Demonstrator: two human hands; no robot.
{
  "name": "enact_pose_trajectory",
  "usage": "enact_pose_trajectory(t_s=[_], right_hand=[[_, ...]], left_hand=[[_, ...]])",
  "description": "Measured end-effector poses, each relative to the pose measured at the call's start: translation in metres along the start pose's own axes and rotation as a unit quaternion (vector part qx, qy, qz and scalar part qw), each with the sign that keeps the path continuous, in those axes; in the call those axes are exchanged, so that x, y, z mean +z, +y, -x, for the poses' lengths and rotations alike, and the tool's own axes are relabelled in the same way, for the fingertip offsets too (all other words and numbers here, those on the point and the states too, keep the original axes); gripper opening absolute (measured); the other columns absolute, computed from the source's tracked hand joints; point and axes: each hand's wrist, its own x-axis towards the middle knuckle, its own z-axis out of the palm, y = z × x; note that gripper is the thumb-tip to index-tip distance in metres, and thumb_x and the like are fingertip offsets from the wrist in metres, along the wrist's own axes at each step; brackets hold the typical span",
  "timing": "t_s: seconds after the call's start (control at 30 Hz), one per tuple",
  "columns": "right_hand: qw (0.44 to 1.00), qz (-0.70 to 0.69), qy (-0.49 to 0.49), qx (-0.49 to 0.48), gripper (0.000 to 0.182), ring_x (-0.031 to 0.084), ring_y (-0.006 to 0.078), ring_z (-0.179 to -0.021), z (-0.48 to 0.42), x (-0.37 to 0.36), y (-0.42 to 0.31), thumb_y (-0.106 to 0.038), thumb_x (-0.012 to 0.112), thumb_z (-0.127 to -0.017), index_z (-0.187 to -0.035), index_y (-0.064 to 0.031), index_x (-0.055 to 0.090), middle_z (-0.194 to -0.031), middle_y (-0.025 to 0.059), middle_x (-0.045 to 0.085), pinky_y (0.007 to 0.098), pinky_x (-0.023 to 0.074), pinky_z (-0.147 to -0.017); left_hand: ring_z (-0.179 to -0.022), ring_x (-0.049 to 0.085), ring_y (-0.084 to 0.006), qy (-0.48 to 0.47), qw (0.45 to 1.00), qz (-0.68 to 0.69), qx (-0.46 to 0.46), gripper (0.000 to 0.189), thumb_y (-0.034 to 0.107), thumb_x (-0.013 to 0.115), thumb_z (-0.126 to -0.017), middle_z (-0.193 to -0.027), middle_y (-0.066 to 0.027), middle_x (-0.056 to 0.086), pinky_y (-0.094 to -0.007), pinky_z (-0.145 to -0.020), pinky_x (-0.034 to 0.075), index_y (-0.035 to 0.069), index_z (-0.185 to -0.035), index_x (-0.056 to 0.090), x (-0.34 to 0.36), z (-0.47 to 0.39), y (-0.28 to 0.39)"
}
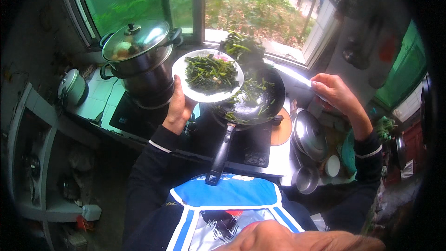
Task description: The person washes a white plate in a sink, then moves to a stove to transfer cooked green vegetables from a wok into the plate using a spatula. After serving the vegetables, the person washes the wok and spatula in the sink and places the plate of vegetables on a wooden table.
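My left hand [179,109] grips the left edge of a white plate [202,97], thumb up at its rim. Cooked leafy greens [210,75] with cut stems lie heaped on it. Held out to the right, my right hand [336,92] is closed around the shiny handle of a cooking utensil [289,72]. A clump of greens [242,47] hangs at the utensil's far end and hides its head. Below is a dark wok [259,111] with scattered greens inside, its long black handle [221,155] pointing at my body. The plate overlaps the wok's left side.
A steel steamer pot [139,62] with a glass lid stands at the left on a black cooktop [120,115]. On the right are a round board [281,130], a metal lid [311,134] and a small bowl [306,180]. A window [202,10] rises behind the wok.
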Motion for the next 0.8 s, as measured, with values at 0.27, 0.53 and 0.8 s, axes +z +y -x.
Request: enact_pose_trajectory(t_s=[0.27, 0.53, 0.8], right_hand=[[0.993, 0.079, 0.039, -0.083, 0.021, 0.057, 0.0109, -0.058, 0.0, 0.046, 0.01, -0.018, 0.052, -0.089, -0.095, 0.0005, 0.06, -0.071, 0.0068, 0.059, 0.0224, 0.0452, -0.049], [0.912, 0.275, 0.21, -0.219, 0.013, 0.061, 0.028, -0.064, -0.003, 0.067, 0.041, -0.013, 0.06, -0.082, -0.09, -0.0046, 0.054, -0.071, 0.0126, 0.06, 0.0344, 0.0494, -0.057], [0.844, 0.355, 0.285, -0.284, 0.015, 0.06, 0.0274, -0.061, -0.01, 0.054, 0.038, -0.016, 0.062, -0.079, -0.086, -0.0088, 0.05, -0.07, 0.0094, 0.057, 0.0351, 0.0489, -0.051]], left_hand=[[-0.118, 0.042, -0.0253, -0.01, 0.998, 0.019, -0.056, 0.069, 0.056, 0.03, -0.089, -0.131, -0.0122, 0.042, -0.0403, -0.1, 0.035, 0.004, -0.134, 0.029, 0.038, -0.019, -0.03], [-0.119, 0.041, -0.0268, -0.059, 0.996, 0.038, -0.052, 0.071, 0.057, 0.028, -0.089, -0.132, -0.0133, 0.04, -0.042, -0.101, 0.034, 0.003, -0.134, 0.027, 0.044, -0.025, -0.04], [-0.119, 0.041, -0.0284, -0.069, 0.996, 0.051, -0.025, 0.071, 0.058, 0.032, -0.087, -0.132, -0.0126, 0.04, -0.0434, -0.101, 0.034, 0.007, -0.136, 0.026, 0.041, -0.028, -0.044]])
